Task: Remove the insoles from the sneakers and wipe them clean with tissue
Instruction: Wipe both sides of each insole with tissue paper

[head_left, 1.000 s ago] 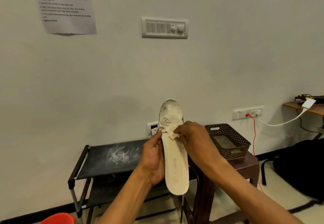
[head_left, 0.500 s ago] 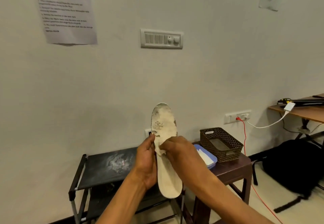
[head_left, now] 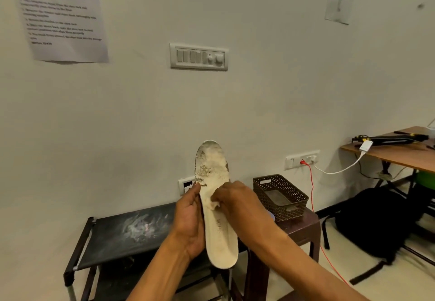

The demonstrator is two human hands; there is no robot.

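A cream-white insole [head_left: 217, 230] stands upright in front of me, toe end up, with grey-brown dirt stains on its upper part. My left hand [head_left: 190, 220] grips its left edge from behind and beside it. My right hand [head_left: 237, 203] presses a small crumpled piece of white tissue [head_left: 214, 204] against the middle of the insole. Most of the tissue is hidden under my fingers. No sneakers are in view.
A black shoe rack [head_left: 122, 237] with a dusty top stands below left. To the right are a dark brown stool [head_left: 303, 227] with a brown perforated basket [head_left: 281, 198], a red cable [head_left: 312, 197], a black bag [head_left: 376, 220] and a wooden desk [head_left: 395, 152].
My right hand with the tissue has moved down the insole from near the stained toe part to the middle. The camera view has shifted, showing more of the room to the right.
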